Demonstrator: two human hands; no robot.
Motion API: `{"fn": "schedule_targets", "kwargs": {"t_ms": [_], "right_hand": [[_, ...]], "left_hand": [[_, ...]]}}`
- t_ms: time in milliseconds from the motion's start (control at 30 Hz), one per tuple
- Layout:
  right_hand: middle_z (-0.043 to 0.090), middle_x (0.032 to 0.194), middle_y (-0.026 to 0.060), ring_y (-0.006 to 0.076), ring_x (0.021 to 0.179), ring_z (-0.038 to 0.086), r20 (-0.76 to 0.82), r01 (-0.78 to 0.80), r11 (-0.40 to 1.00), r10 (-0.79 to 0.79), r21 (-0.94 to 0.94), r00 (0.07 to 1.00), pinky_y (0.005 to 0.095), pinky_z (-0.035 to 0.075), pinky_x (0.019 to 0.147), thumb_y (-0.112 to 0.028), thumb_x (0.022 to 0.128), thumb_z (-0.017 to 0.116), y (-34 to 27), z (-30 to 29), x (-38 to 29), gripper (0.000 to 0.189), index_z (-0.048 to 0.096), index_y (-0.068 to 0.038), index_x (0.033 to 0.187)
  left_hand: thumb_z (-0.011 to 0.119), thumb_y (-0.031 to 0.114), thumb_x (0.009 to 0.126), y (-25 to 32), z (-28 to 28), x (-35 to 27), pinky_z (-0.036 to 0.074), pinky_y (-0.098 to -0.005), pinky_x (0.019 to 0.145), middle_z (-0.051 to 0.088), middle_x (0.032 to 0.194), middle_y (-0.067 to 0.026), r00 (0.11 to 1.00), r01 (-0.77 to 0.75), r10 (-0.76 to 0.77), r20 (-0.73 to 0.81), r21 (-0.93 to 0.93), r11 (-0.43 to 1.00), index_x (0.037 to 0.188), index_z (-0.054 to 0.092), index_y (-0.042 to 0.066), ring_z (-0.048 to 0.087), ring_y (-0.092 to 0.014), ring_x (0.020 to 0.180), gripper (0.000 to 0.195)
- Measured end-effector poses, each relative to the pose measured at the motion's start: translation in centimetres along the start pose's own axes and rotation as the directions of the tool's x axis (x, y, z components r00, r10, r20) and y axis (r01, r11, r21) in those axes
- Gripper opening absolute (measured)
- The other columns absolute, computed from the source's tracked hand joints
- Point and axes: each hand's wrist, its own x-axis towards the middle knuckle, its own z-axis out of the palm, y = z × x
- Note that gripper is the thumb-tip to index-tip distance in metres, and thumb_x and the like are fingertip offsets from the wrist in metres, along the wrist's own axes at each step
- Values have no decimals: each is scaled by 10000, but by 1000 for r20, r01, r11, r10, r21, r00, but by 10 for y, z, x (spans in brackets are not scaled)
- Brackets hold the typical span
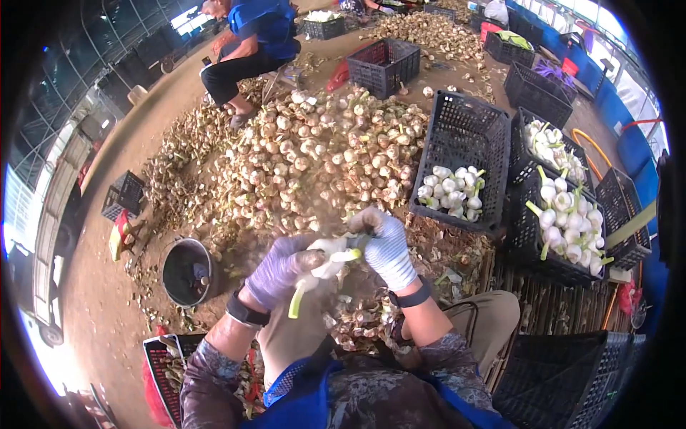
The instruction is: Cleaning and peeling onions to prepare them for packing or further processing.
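Note:
My left hand [281, 268], in a lilac knit glove with a worn thumb, grips white garlic bulbs [327, 260] above my lap. One green-tipped stem hangs down below the thumb and another points right. Close against the garlic on the right is my right hand [388, 249], in a striped white-and-blue glove, its fingers curled. Something greyish shows at those fingertips; whether they pinch peel, the garlic or a small tool is unclear. Pale haze hangs around both hands. Beyond them spreads a large heap of unpeeled garlic [305, 155].
Right of the heap, a black crate [461, 128] holds some peeled garlic. Fuller crates [563, 268] stand beside it. A dark bucket [187, 273] sits on the left, with a crate of trimmings [161, 375] near my left elbow. A co-worker [257, 43] sits beyond the heap.

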Motion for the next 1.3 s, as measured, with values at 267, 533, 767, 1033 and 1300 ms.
{"fn": "schedule_targets", "kwargs": {"t_ms": [267,533,767,1033,1300], "right_hand": [[573,1188,143,178,992,591,52,-300,877,303,376,951,290,527,810,-8,720,697,50,-41,11,565,516,-34,1254],[654,944,80,136,859,624,93,-337,892,325,302,941,262,522,725,-59,855,606,74,-18,-13,237,603,31,1074],[642,886,94,169,781,639,20,-298,952,297,67,955,284,530,684,-97,901,535,118,-10,-29,164,590,46,961],[640,925,114,188,804,649,-132,-412,533,715,739,687,284,551,726,-69,879,565,162,-40,-24,170,581,51,998],[657,892,85,175,776,650,-89,-442,698,583,563,808,283,521,738,-125,821,584,131,-22,-25,214,606,35,961]], "left_hand": [[626,396,868,-53,6,8,451,-197,630,629,965,-26,979,-42,-29,-200,-343,939,1175,563,7,565,-70,733,499],[668,324,844,-121,-2,41,517,-269,550,616,902,-95,930,-137,8,-368,-325,936,1152,509,36,624,-163,690,450],[576,55,849,-133,-13,57,526,-297,614,597,831,-59,900,-176,-118,-420,-597,783,825,496,85,595,-169,693,89],[685,55,783,-124,-50,35,530,-262,688,667,912,-99,971,-93,3,-241,-363,927,910,630,20,650,-166,790,143],[689,49,800,-156,-30,60,491,-251,773,655,1003,-63,949,-78,167,-266,314,946,1189,573,-4,591,-103,894,409]]}}
